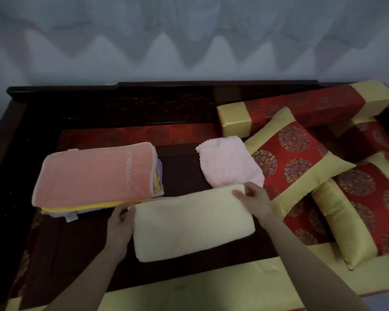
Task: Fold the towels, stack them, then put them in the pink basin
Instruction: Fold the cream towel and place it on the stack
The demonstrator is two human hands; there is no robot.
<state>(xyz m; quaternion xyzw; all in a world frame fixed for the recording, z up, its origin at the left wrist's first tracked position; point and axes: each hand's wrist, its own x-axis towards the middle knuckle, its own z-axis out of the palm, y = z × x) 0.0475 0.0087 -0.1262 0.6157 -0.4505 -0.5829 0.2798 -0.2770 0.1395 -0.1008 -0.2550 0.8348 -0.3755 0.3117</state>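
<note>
- Seat mat: gold-bordered with a dark red-brown middle, lying across the wooden couch and carrying everything below.
- Cream towel: folded into an oblong and lying flat on the mat's middle, nearest the person.
- Left hand: gripping the cream towel's left short end, with fingers curling round the edge.
- Right hand: pinching the cream towel's far right corner, with fingers closing on the cloth.
- Towel stack: sitting to the left, just beyond the left hand. A coral towel with white lettering is lying on top, and yellow and lilac layers are showing underneath.
- Pale pink towel: folded, resting just beyond the cream towel's far right corner and well apart from the stack.
- Red-and-gold cushions: leaning and overlapping at the right, the nearest one lying just beside the pale pink towel.
- Bolster: lying behind the cushions, against the couch back.
- Grey curtain: hanging behind the couch.
</note>
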